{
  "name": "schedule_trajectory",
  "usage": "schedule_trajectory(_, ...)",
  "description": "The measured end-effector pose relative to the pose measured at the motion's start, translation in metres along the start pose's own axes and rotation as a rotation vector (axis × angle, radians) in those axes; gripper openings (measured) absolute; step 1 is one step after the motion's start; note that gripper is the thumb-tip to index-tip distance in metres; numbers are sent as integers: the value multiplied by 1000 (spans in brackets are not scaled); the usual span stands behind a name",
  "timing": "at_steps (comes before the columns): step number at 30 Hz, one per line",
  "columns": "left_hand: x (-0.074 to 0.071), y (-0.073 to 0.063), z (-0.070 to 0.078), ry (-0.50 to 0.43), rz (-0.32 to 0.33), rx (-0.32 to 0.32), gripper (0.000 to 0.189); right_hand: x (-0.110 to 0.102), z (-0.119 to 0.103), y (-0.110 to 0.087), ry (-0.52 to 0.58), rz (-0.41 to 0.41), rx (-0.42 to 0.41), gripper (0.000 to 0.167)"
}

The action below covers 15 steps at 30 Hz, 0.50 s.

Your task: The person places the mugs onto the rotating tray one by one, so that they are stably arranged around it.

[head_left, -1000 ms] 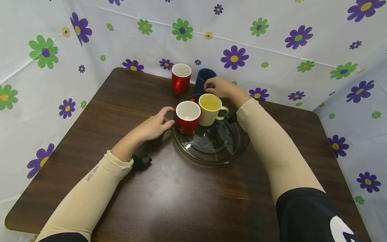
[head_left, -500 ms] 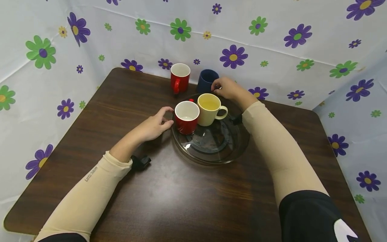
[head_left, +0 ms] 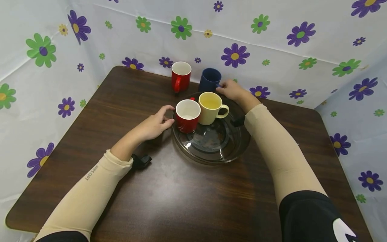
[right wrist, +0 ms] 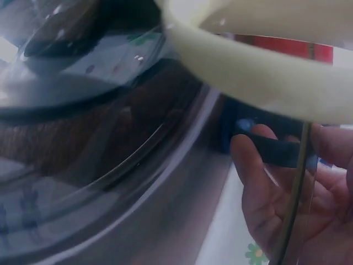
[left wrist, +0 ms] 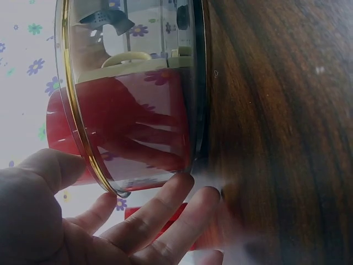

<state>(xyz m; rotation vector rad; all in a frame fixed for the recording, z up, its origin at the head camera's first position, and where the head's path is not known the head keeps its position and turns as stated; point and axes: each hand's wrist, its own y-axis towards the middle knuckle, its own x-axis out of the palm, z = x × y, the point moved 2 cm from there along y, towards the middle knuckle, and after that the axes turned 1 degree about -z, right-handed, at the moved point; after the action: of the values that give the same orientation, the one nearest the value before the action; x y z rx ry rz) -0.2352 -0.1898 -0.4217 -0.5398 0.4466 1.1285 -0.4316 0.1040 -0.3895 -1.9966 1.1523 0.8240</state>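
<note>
Pinching a blue mug's [head_left: 209, 79] handle [head_left: 218, 85] is the right hand [head_left: 233, 90]. Left hand [head_left: 153, 125], fingers [head_left: 167, 124] spread, touches a clear bowl [head_left: 208, 160].

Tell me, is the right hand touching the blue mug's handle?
Touching. The right wrist view shows it: the fingers of the right hand curl round the blue mug's handle, one fingertip lying against it.

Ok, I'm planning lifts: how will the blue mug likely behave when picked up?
The blue mug looks crisply round, so is probably stiff. With its handle at one side, it may tilt away from the right hand. That rounded shape could roll if toppled.
</note>
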Motion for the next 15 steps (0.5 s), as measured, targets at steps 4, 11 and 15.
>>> schedule_trajectory(4, -1, 2, 1, -6, -1, -5, 53, -1, 4, -1, 200, -37, 35, 31)
schedule_trajectory(11, -1, 3, 2, -2, 0, -5, 54, -1, 10, -1, 371, -8, 112, 27)
schedule_trajectory(15, -1, 2, 0, -4, 5, -9, 54, 1, 12, 1, 357, 27, 137, 26)
